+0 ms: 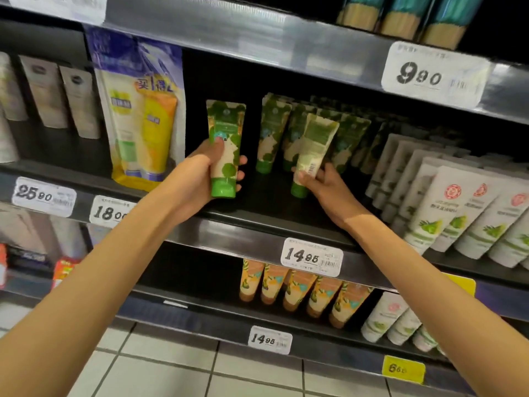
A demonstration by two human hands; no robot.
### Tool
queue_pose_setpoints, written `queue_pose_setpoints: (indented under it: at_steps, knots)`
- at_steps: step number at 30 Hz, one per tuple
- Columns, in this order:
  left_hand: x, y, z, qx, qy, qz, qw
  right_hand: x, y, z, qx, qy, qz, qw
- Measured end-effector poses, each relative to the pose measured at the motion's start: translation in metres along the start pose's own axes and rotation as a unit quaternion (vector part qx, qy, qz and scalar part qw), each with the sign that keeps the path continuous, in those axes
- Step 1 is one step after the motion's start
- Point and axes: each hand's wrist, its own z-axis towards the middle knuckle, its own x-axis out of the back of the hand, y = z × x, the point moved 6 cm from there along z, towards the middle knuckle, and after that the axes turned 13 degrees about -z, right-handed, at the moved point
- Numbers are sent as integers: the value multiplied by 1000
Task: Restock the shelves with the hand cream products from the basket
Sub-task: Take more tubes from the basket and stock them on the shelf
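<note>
My left hand (200, 173) grips a green-capped hand cream tube (226, 144) with a leafy pattern, held upright, cap down, in front of the middle shelf (257, 233). My right hand (323, 181) holds a second green hand cream tube (312, 147), its back label toward me, tilted, with its cap near the shelf board. Behind it stand rows of matching green tubes (272, 130). A dark gap lies between the two held tubes. The basket is out of sight.
A yellow and purple refill pouch (140, 110) stands left of the gap. White tubes (458, 207) fill the shelf's right side. Orange tubes (300, 290) line the shelf below. Price tags (312, 260) hang on the shelf edges. Tiled floor (171, 368) is underneath.
</note>
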Motion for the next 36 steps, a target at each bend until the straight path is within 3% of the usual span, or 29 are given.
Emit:
queue_pose_setpoints:
  at_steps: [5, 10, 16, 36]
  knots:
    - [-1, -1, 3, -11, 6, -18, 1000, 0, 1, 7, -8, 43, -40, 998]
    - [-12, -3, 8, 5, -5, -37, 999, 3, 8, 6, -35, 46, 19, 998]
    - [-10, -5, 9, 0, 0, -13, 1000, 1, -3, 9, 14, 97, -101, 990]
    - [5, -14, 8, -1, 32, 22, 999, -2, 2, 48, -1, 180, -174, 968]
